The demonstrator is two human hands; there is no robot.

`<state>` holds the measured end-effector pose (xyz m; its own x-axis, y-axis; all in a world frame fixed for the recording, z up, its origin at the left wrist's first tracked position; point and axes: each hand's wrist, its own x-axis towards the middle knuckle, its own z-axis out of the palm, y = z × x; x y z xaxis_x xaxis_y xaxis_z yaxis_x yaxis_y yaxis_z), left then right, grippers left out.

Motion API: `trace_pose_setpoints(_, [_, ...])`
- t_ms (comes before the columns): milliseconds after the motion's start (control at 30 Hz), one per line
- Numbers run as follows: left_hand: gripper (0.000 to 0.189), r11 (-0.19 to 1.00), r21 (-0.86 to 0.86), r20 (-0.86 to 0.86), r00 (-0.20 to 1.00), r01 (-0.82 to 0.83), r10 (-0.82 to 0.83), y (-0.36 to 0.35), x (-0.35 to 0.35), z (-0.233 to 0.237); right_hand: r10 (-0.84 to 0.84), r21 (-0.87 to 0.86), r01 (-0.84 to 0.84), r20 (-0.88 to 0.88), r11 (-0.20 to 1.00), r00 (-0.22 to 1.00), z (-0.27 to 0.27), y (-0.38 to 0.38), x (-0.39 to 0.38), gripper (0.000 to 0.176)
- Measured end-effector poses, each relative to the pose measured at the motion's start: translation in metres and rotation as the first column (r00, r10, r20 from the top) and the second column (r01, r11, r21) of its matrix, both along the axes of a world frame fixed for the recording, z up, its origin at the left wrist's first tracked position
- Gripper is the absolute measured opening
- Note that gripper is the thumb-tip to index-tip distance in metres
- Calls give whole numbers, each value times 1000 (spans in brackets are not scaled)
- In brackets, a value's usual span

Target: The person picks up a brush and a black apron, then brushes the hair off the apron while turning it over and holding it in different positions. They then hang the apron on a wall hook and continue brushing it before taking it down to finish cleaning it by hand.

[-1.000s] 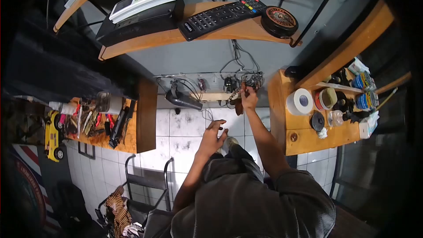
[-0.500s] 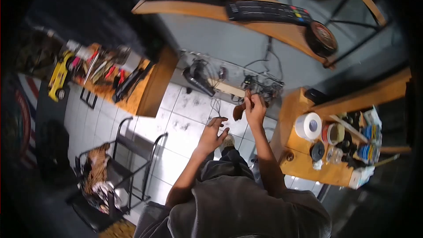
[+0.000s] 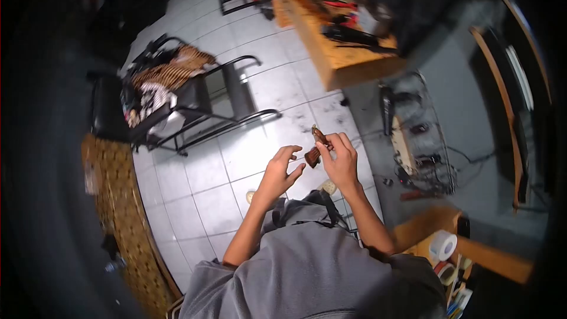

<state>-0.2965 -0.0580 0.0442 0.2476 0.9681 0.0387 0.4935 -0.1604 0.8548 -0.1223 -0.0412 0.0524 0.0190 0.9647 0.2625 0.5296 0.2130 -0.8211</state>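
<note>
My right hand (image 3: 341, 156) pinches a small brown object (image 3: 314, 155), which has a dark reddish, ridged lower end and a narrow upper end. It looks like a small brush or carved piece, but I cannot tell which. To its left my left hand (image 3: 280, 172) is empty, thumb and fingers apart, not touching the object. Both hands are in front of my grey shirt, above the white tiled floor (image 3: 207, 162).
A black-framed chair (image 3: 227, 119) holding striped cloths (image 3: 177, 70) stands at the left, beside a patterned brown surface (image 3: 121, 201). A cluttered wooden counter (image 3: 331, 62) is above. Cables and a power strip (image 3: 403, 147) lie right; tape rolls (image 3: 442, 245) sit lower right.
The view has turned: the chair now appears higher and nearer, the counter has shifted right, and the tape rolls lower. The brown object remains in my right hand, now more fully visible.
</note>
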Motion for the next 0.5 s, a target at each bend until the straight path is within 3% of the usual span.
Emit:
trace_pose_setpoints(133, [38, 968, 9, 73, 965, -252, 251, -36, -106, -15, 297, 12, -297, 16, 955, 955, 8, 3, -117, 12])
trace_pose_setpoints(267, [44, 924, 42, 29, 925, -380, 379, -78, -216, -28, 579, 6, -579, 32, 815, 815, 14, -9, -245, 13])
trace_pose_setpoints(500, [37, 769, -29, 70, 767, -638, 638, -138, -369, -5, 831, 6, -831, 5, 556, 556, 24, -34, -426, 14])
